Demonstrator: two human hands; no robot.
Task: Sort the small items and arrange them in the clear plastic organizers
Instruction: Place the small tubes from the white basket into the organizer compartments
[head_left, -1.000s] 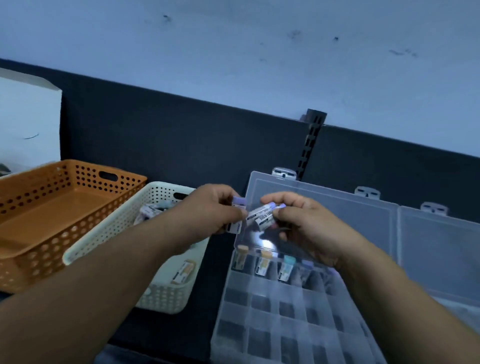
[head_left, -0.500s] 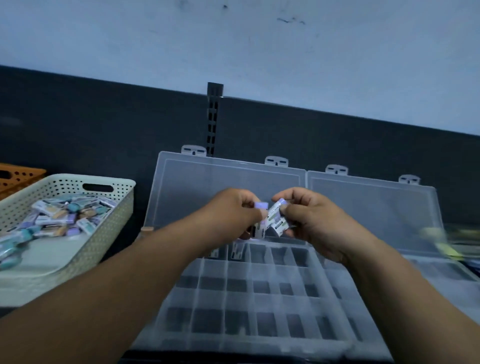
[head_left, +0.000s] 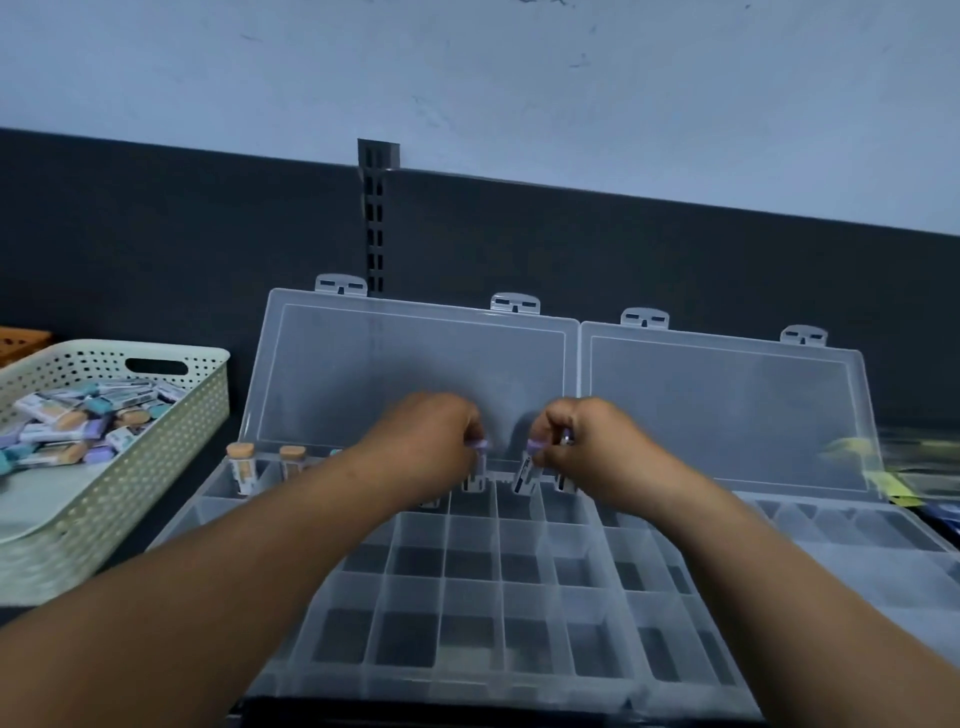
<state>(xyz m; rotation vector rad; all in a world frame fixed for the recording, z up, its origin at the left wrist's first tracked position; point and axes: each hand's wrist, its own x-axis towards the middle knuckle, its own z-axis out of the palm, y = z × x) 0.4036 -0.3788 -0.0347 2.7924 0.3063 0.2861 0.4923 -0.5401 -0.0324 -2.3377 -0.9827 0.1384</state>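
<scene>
**Over the back row of the left organizer, purple caps going in**

Above the rear compartments of the left organizer (head_left: 447, 597), both hands work close together. The left hand (head_left: 434, 441) pinches a purple-capped vial (head_left: 479, 467) by its top, the tube pointing down into a back-row cell. The right hand (head_left: 592, 449) pinches a second purple-capped vial (head_left: 524, 470), tilted slightly, just above the neighbouring cell; it may hold another behind its fingers, but that is too blurred to tell.

The step in hand looks like seating sorted vials upright, one to a cell. Next each tube needs lining up square with its cell, lowering until it rests, then letting go without knocking its neighbour.

Two orange-capped vials (head_left: 242, 467) already stand in the same row at the far left, so most cells remain to be filled. The unsorted pile of vials (head_left: 78, 421) lies in the white basket (head_left: 213, 395) to the left, an orange basket (head_left: 23, 343) beyond it. A second organizer (head_left: 857, 540) sits open on the right. The raised lid (head_left: 415, 364) stands just behind the hands and the thin dividers crowd the fingers, so a tilted tube could catch on a wall
</scene>
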